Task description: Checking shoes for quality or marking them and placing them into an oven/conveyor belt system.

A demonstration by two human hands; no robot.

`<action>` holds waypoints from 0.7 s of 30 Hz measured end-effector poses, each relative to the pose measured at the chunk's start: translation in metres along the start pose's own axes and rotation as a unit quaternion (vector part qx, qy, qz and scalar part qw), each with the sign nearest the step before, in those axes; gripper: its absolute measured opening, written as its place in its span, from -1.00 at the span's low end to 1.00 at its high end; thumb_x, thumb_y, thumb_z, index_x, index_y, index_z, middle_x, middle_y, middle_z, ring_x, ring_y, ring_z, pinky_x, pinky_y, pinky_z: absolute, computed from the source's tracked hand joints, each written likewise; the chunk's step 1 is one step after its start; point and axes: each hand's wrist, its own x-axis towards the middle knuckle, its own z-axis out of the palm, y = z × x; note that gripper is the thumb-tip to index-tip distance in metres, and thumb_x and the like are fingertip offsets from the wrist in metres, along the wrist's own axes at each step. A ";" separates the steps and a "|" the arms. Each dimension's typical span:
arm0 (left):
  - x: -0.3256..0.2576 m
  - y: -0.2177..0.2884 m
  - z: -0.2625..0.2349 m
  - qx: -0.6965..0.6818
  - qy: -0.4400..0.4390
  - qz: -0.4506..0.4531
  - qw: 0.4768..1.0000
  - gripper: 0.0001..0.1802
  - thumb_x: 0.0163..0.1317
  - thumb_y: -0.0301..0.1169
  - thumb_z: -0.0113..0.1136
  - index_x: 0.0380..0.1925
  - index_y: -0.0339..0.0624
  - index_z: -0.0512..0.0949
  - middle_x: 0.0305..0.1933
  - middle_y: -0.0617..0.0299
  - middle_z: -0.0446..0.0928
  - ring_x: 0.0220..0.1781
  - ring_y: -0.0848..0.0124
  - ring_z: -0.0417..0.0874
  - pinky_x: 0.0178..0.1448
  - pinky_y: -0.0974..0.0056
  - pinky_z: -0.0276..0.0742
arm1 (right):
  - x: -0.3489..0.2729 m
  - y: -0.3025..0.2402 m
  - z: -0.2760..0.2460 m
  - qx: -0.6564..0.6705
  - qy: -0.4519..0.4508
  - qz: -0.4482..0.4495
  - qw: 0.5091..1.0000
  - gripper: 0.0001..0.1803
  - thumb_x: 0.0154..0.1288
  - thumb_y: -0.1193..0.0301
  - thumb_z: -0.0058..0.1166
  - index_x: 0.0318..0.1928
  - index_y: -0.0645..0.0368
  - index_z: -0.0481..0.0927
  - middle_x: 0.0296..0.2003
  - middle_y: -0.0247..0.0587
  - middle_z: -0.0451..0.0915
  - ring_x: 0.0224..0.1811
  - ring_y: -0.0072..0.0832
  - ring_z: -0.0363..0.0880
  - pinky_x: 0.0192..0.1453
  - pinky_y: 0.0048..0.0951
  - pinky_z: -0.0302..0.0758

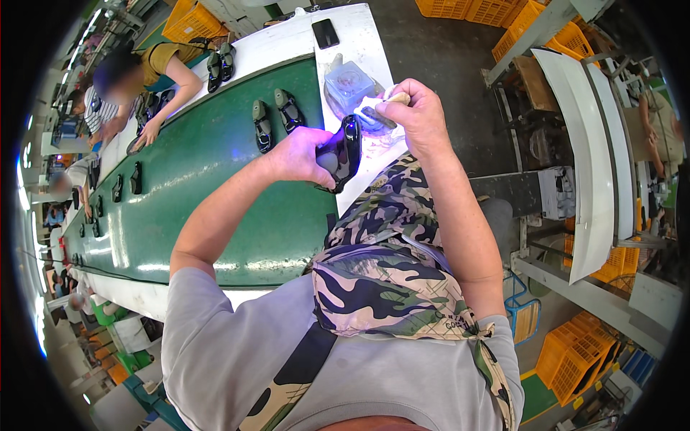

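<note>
My left hand (305, 154) grips a glossy black shoe (343, 152), tilted on edge, sole side toward me, just above the white surface (359, 43) edge. My right hand (417, 115) pinches a small brush (384, 108) touching the shoe's top.

Surface: green conveyor belt (208, 179), white side ledge (359, 43).
On belt: black shoes (277, 118).
On ledge: black phone (325, 33), clear tub (347, 86).

shoe (343, 152) between both hands — shoe pairs (275, 117) left, on conveyor belt (194, 187).
</note>
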 end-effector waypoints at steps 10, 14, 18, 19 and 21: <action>0.002 -0.028 0.007 -0.145 -0.076 -0.025 0.986 -0.40 -0.24 -0.28 0.68 -0.17 -0.32 0.64 -0.31 0.25 0.67 -0.24 0.47 0.65 -0.08 0.29 0.58 | 0.002 0.002 -0.002 -0.033 -0.002 -0.046 0.998 -0.82 0.06 0.58 0.33 -0.42 0.21 0.54 -0.42 -0.35 0.63 -0.40 -0.71 0.49 -0.32 -0.59 0.46; 0.002 -0.034 0.010 -0.230 -0.097 -0.055 0.967 -0.41 -0.16 -0.31 0.65 -0.11 -0.32 0.62 -0.25 0.30 0.66 -0.21 0.48 0.64 -0.06 0.30 0.57 | 0.001 0.006 -0.001 -0.121 -0.011 -0.077 0.990 -0.81 0.07 0.59 0.31 -0.44 0.21 0.50 -0.44 -0.39 0.61 -0.42 -0.73 0.47 -0.36 -0.60 0.44; 0.002 -0.034 0.016 -0.373 -0.094 -0.066 0.921 -0.39 -0.06 -0.34 0.58 0.02 -0.32 0.58 -0.14 0.30 0.66 -0.14 0.50 0.64 0.05 0.32 0.55 | -0.003 0.010 -0.002 -0.165 -0.031 -0.050 0.984 -0.80 0.08 0.64 0.26 -0.41 0.19 0.47 -0.30 -0.25 0.65 -0.25 -0.64 0.54 -0.16 -0.57 0.49; 0.002 -0.033 0.018 -0.413 -0.090 -0.068 0.904 -0.38 -0.04 -0.34 0.55 0.05 -0.32 0.57 -0.11 0.28 0.66 -0.11 0.49 0.64 0.09 0.32 0.53 | -0.004 0.011 -0.001 -0.165 -0.031 -0.049 0.985 -0.80 0.08 0.64 0.26 -0.41 0.19 0.47 -0.30 -0.25 0.65 -0.25 -0.64 0.54 -0.16 -0.57 0.49; 0.001 -0.030 0.019 -0.446 -0.089 -0.087 0.886 -0.38 -0.03 -0.34 0.53 0.06 -0.32 0.57 -0.10 0.27 0.67 -0.09 0.48 0.65 0.12 0.31 0.53 | -0.007 0.012 0.001 -0.156 -0.034 -0.038 0.987 -0.80 0.09 0.64 0.26 -0.42 0.19 0.46 -0.30 -0.25 0.65 -0.25 -0.65 0.53 -0.17 -0.57 0.49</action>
